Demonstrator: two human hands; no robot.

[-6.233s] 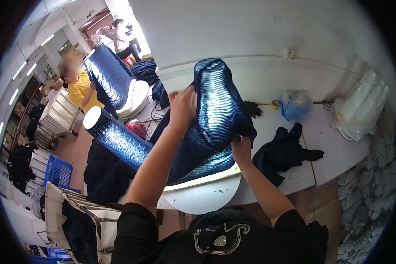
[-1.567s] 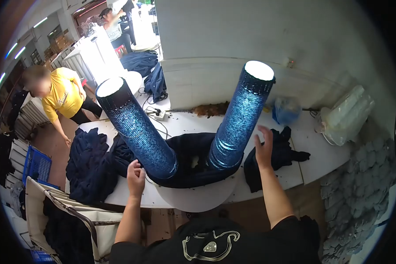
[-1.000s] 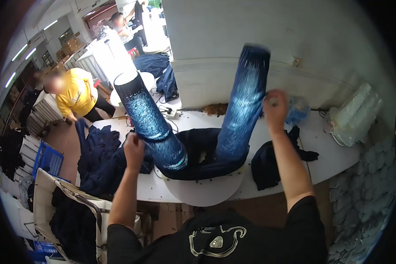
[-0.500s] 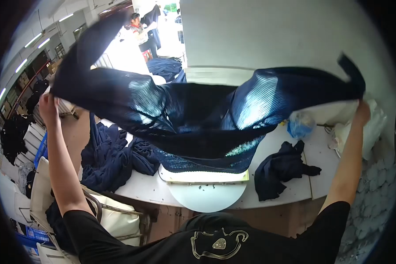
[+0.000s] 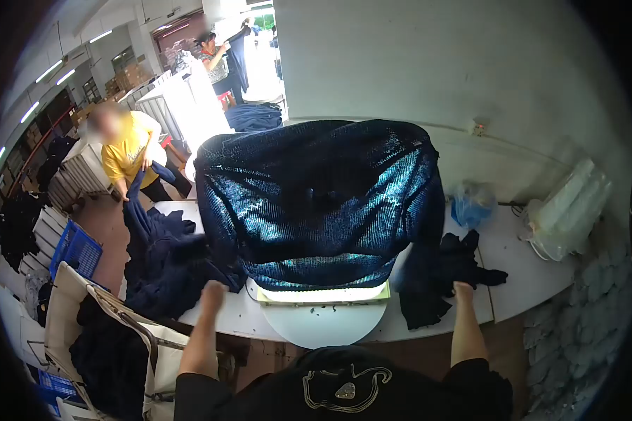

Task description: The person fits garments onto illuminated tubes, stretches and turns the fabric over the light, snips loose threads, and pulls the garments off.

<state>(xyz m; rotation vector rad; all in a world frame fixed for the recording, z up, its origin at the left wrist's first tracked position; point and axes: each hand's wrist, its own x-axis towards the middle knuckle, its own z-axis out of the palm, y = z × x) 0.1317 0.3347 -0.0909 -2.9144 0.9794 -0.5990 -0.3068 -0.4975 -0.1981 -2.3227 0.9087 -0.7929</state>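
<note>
A navy knitted sweater point(image 5: 316, 210) is draped over a lit inspection stand point(image 5: 323, 293), and light shines through its knit. Its sleeves hang down at both sides. My left hand point(image 5: 213, 292) is beside the lower left sleeve, smeared by motion, so its fingers cannot be read. On the other side, my right hand point(image 5: 462, 288) is at the edge of dark cloth near the right sleeve, its fingers mostly hidden. Whether either hand grips a sleeve cannot be made out. A pile of navy garments point(image 5: 165, 263) lies left of the stand, and a dark garment point(image 5: 474, 259) lies to the right.
A white table point(image 5: 527, 281) carries the stand, a blue plastic-wrapped bundle point(image 5: 472, 206) and clear bags point(image 5: 576, 207). A cloth-lined cart point(image 5: 63, 302) stands at my left. A person in yellow point(image 5: 133, 147) holds navy cloth at the pile; another person point(image 5: 214, 63) stands farther back.
The sweater was stretched in the air between my raised, widespread hands; now it hangs over the stand. Both hands have come down and inward. A person in yellow now shows at the left.
</note>
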